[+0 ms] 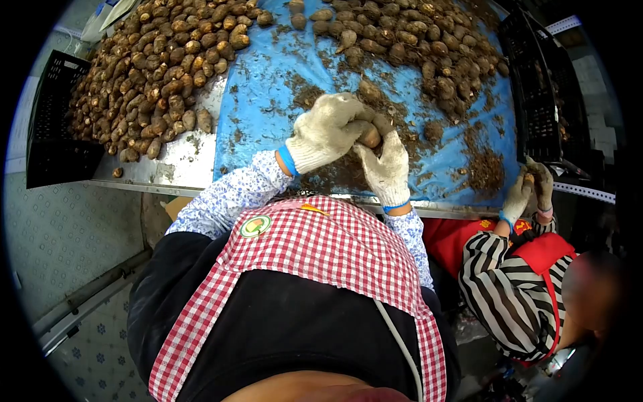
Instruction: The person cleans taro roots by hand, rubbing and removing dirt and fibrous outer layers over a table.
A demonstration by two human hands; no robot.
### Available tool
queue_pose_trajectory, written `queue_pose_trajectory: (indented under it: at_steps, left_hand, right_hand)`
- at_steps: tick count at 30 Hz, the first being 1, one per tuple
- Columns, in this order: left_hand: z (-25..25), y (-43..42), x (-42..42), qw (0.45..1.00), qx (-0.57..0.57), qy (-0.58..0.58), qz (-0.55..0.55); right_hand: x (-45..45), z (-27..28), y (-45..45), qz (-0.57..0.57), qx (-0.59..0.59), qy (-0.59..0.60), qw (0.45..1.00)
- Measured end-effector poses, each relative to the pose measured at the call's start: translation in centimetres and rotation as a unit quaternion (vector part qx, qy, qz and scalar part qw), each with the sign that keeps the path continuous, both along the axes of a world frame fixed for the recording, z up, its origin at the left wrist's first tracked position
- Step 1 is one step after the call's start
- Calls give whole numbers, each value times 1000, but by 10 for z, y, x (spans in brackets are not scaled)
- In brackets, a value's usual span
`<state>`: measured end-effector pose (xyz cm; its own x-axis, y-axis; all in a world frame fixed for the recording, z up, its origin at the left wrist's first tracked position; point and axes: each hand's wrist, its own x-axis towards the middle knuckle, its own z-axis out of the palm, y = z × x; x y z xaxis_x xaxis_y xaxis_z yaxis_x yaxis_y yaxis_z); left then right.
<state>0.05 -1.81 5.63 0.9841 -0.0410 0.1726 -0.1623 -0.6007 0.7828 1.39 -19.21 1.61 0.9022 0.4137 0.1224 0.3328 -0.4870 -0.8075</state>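
Note:
Both my hands wear off-white knit gloves with blue bands at the wrists. My left hand (pixel 328 130) and my right hand (pixel 388 161) meet over the blue sheet (pixel 258 107), closed around one brown taro-like tuber (pixel 370 137). Fingers cover most of the tuber; part of its brown side shows between the hands. Just beyond them, another tuber (pixel 370 90) lies among soil and root scraps. A darker round one (pixel 433 130) rests to the right of my right hand.
A large pile of cleaner tubers (pixel 161 74) covers the left metal table, beside a black crate (pixel 50 120). Rootier tubers (pixel 402 33) are heaped at the back right. More black crates (pixel 536 87) stand right. A co-worker in striped sleeves (pixel 502 288) has gloved hands (pixel 526 191) at the table edge.

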Motion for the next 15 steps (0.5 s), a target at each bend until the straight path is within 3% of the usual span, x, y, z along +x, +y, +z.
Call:
queue_pose_trajectory:
  at_steps: [2, 3, 4, 6, 8, 10, 11, 14, 15]
  left_hand:
    - [-2, 3, 6, 999, 0, 34, 16]
    - [-24, 12, 13, 994, -17, -85, 61]
    - [-29, 20, 27, 990, 1, -55, 130]
    - [-25, 38, 30, 990, -37, -2, 139]
    - [-63, 58, 39, 993, 15, 90, 75]
    - [-32, 53, 31, 972, 40, 231, 20]
    - [-40, 46, 32, 974, -47, 218, -25]
    - [-11, 16, 6, 975, -130, 157, -92]
    - [-11, 16, 2, 946, -239, 182, -125]
  right_hand:
    - [-1, 14, 2, 2, 10, 24, 1000]
    - [-3, 20, 2, 13, 31, 26, 999]
    - [-6, 24, 1, 22, 52, 30, 998]
    - [-9, 21, -1, 29, 94, 38, 994]
    - [-6, 6, -2, 32, 115, 10, 993]
    - [-3, 4, -1, 21, 139, 16, 990]
    - [-2, 2, 0, 16, 151, 20, 988]
    - [7, -17, -2, 27, -16, 14, 999]
    - [5, -6, 2, 51, -28, -27, 998]
